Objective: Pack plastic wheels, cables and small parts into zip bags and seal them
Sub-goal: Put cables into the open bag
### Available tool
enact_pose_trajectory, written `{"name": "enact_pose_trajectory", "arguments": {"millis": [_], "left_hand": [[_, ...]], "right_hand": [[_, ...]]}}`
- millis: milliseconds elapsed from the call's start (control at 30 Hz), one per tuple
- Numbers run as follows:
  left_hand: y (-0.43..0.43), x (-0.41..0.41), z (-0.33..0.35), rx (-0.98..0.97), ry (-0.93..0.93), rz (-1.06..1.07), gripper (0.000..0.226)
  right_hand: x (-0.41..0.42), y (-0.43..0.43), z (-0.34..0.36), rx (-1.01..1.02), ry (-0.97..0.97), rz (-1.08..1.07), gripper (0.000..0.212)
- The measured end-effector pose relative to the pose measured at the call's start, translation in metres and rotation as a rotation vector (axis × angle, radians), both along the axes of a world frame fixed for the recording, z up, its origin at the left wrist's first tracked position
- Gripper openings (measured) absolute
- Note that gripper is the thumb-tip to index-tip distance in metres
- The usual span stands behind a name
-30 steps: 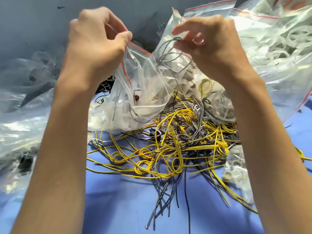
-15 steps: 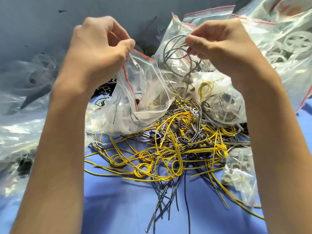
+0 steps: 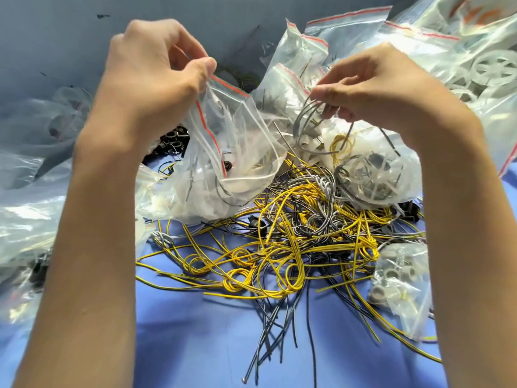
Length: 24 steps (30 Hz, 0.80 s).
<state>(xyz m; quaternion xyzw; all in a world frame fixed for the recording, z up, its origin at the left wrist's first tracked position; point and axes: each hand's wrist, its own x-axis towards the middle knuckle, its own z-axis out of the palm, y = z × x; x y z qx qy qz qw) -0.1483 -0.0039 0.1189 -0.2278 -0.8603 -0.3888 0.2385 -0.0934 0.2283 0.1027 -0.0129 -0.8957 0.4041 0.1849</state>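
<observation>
Blue cloth surface (image 3: pixel 209 345) nearest, yellow and grey cable tangle (image 3: pixel 279 247) spread on it mid-table. Above it, left hand (image 3: pixel 151 77) pinches the red-striped rim of an open zip bag (image 3: pixel 237 163), thumb to fingers. Right hand (image 3: pixel 386 91) pinches a looped grey cable (image 3: pixel 303 119) beside the bag mouth. Filled bags (image 3: pixel 475 65) behind, grey wall (image 3: pixel 56 37) farthest.

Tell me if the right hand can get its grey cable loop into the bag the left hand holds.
Probably yes: the left hand holds the zip bag open, and nothing lies between its mouth and the right hand pinching the grey cable.
</observation>
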Motion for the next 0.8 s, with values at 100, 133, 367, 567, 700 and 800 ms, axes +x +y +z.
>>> {"name": "enact_pose_trajectory", "arguments": {"millis": [100, 133, 367, 567, 700, 800], "left_hand": [[-0.002, -0.004, -0.001, 0.035, 0.023, 0.055, 0.015], [-0.002, -0.005, -0.001, 0.050, 0.032, 0.071, 0.016], [-0.006, -0.009, 0.000, 0.120, 0.047, 0.134, 0.020], [-0.006, -0.008, 0.002, 0.100, 0.052, 0.121, 0.018], [-0.003, -0.005, 0.003, 0.097, 0.049, 0.096, 0.016], [-0.003, -0.003, 0.004, 0.082, 0.052, 0.083, 0.014]], "right_hand": [[-0.003, 0.002, -0.007, 0.102, -0.104, -0.046, 0.007], [-0.001, 0.000, -0.008, 0.074, -0.151, 0.025, 0.008], [-0.006, -0.013, -0.019, 0.317, -0.264, 0.235, 0.038], [0.001, -0.004, -0.018, 0.586, -0.545, 0.177, 0.019], [-0.002, -0.013, -0.027, 0.723, -0.723, 0.131, 0.050], [-0.008, -0.018, -0.037, 0.752, -0.754, 0.111, 0.058]]}}
